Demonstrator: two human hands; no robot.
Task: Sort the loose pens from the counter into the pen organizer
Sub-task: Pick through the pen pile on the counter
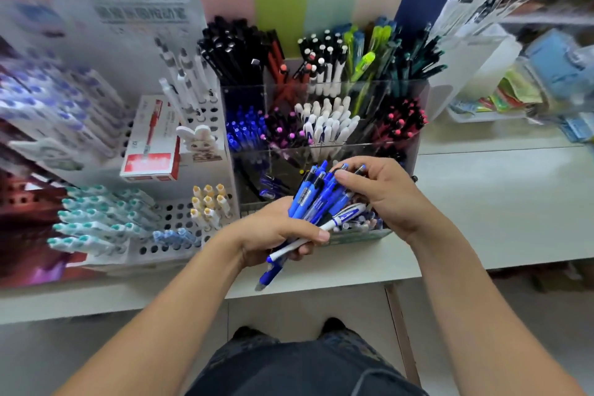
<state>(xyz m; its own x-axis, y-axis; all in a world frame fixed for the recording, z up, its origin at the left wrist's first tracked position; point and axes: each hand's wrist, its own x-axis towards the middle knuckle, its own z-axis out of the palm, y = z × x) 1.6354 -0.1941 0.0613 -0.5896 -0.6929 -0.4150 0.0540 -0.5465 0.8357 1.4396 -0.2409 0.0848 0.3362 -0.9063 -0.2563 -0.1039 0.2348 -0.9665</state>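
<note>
Shop counter (482,212), clear pen organizer (324,151). Left hand (276,231) clutches blue pens (321,199); right hand (382,190) pinches their tops. Light, slick, likely slippery; grip mid-barrel.

open counter (501,202) right, pen organizer (321,90) ahead

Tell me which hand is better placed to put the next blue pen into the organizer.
Probably the right hand: it already pinches pen tops at the bundle of blue pens, beside the organizer. The left hand grips the bundle.
</note>
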